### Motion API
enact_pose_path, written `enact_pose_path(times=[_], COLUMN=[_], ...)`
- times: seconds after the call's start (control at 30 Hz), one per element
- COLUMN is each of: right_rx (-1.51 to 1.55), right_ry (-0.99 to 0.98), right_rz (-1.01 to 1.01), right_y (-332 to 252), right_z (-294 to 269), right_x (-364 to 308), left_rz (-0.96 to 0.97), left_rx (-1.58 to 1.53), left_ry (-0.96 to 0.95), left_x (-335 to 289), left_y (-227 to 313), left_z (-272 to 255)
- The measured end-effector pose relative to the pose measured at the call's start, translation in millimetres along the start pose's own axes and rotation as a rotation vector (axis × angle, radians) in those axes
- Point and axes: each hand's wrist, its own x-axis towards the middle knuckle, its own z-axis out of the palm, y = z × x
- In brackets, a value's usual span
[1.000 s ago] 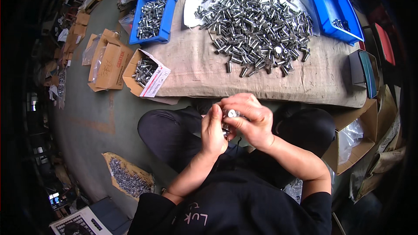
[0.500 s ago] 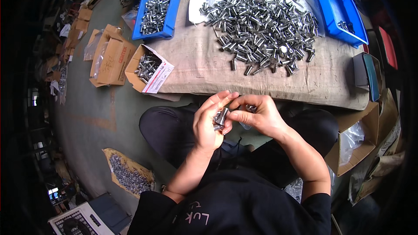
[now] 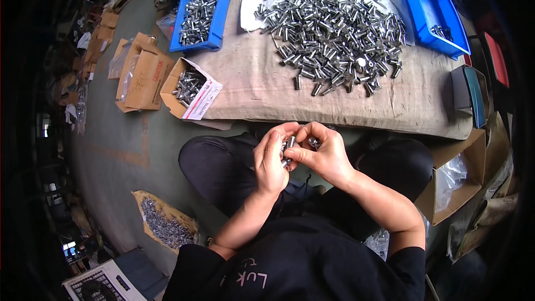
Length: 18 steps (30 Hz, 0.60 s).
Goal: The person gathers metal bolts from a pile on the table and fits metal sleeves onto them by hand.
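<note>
Both hands meet above my lap, in front of the table's near edge. My left hand [image 3: 270,163] is cupped round several short, shiny, bolt-like metal pieces [image 3: 289,144], one standing up between its fingers and thumb. My right hand [image 3: 325,156] presses against it, thumb and forefinger at those pieces. Another metal piece [image 3: 314,142] shows in the curled fingers of the right hand. How many pieces each palm holds is hidden. On the cloth-covered table [image 3: 251,89] lies a broad heap of similar metal pieces [image 3: 340,33], partly over a white sheet [image 3: 252,5].
A blue bin [image 3: 222,22] of metal pieces stands at the far left; a blue bin [image 3: 426,0] at right holds a few. An open carton [image 3: 203,100] of pieces sits at the table's left corner. Plastic-lined box [image 3: 473,173] at right; tray of small parts [image 3: 186,223] on the floor.
My hands have drawn closer together. The left fingers have curled in round the metal pieces, and the right hand has shifted slightly left and down. The heap looks the same.
</note>
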Motion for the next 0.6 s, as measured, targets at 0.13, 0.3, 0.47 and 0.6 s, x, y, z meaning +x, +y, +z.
enact_pose_path(times=[0.13,0.3,0.47,0.6], right_rx=[-0.077,-0.073,-0.192,-0.211], right_ry=[-0.083,-0.008,-0.036,-0.045], right_rz=[0.093,0.006,-0.310,-0.268], right_y=[-12.9,4.8,6.6,3.6], right_z=[-4.2,-3.7,-1.4,-2.0], right_x=[3.3,-4.1,-7.0,-6.3], left_rz=[0.156,-0.004,-0.157,-0.161], left_rx=[0.325,0.033,-0.227,-0.318], left_ry=[0.020,0.019,0.027,-0.045], left_x=[0.1,6.8,9.6,9.4], left_y=[1.9,1.1,-4.2,1.9], left_z=[3.0,-0.9,-10.8,-9.2])
